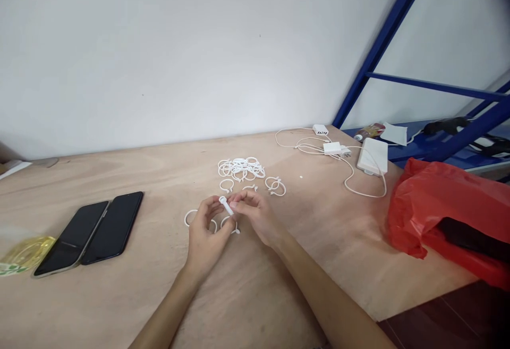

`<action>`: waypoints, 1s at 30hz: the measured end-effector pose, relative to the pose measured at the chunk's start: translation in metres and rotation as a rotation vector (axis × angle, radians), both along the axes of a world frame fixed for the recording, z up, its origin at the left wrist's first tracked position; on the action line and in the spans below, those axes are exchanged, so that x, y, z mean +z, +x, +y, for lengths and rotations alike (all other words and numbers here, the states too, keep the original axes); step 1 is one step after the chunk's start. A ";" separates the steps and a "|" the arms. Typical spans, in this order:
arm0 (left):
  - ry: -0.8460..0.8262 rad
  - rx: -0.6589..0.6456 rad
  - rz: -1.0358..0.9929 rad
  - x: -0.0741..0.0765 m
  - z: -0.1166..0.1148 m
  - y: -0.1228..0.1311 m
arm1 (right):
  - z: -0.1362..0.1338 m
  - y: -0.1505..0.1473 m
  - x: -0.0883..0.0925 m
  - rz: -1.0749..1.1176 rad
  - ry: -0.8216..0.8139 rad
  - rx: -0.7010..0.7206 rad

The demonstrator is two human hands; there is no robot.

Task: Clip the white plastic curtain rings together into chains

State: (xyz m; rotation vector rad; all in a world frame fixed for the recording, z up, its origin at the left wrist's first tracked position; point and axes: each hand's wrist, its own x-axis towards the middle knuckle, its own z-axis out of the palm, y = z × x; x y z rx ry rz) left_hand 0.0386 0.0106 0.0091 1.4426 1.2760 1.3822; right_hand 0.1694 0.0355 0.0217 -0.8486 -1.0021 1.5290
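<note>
Between both hands, above the wooden table [159,306], is a small white plastic piece [227,206] with a rounded upper end and a straight body. My left hand [207,232] is closed on it from the left, thumb at its lower end. The fingers of my right hand [255,213] pinch it from the right. Partly hidden behind my hands lie a few white rings, one by my left fingers [190,212] and one beneath the piece [236,230]. Farther back are a heap of white rings [241,168], a single ring [227,185] and two overlapping ones [275,185].
Two dark phones [113,227] lie side by side at the left, near a yellow clear bundle [30,253]. White chargers [332,149] with cables and a white box [372,156] are at the back right. A red plastic bag [414,211] covers the right edge beside a blue metal frame [382,43].
</note>
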 end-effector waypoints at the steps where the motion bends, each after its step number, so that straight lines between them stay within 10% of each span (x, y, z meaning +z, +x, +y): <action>1: -0.006 -0.012 0.009 0.000 0.000 0.000 | 0.000 0.001 0.000 -0.036 0.013 -0.054; 30: -0.098 -0.235 0.069 0.007 -0.005 -0.002 | 0.005 0.012 -0.004 -0.231 0.165 0.114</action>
